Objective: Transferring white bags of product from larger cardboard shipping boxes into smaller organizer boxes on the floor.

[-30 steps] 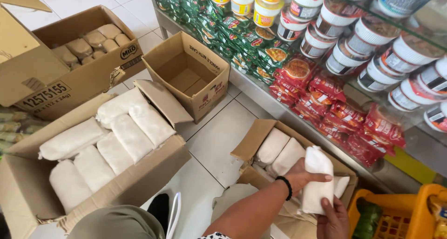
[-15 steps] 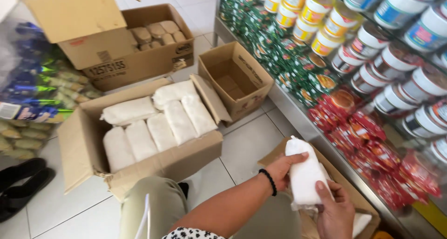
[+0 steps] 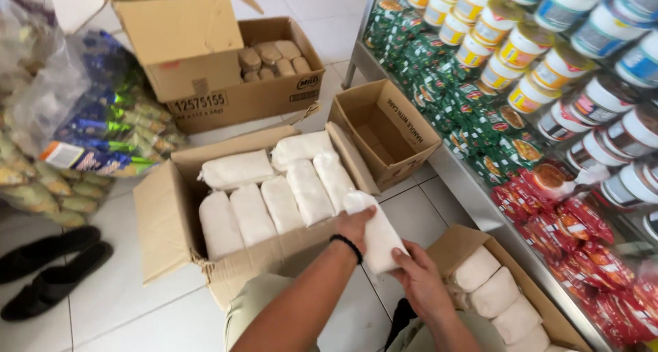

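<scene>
White floor tiles [image 3: 137,304] lay beneath everything, with stocked shelving [image 3: 548,119] of tubs and sachets to my right. Between them stood the large carton [image 3: 164,215] of pale, soft white bags, rows packed flat. One such white bag [image 3: 375,235], plump and oblong, hung tilted over the carton's near right corner. My left hand [image 3: 355,223] clamped its upper end, fingers curled; my right hand [image 3: 421,280] gripped it from below.

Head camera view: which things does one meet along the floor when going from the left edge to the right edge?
Black shoes → large open box of white bags → white bag held by left hand and right hand → smaller box of white bags → red packets on the shelf.
</scene>
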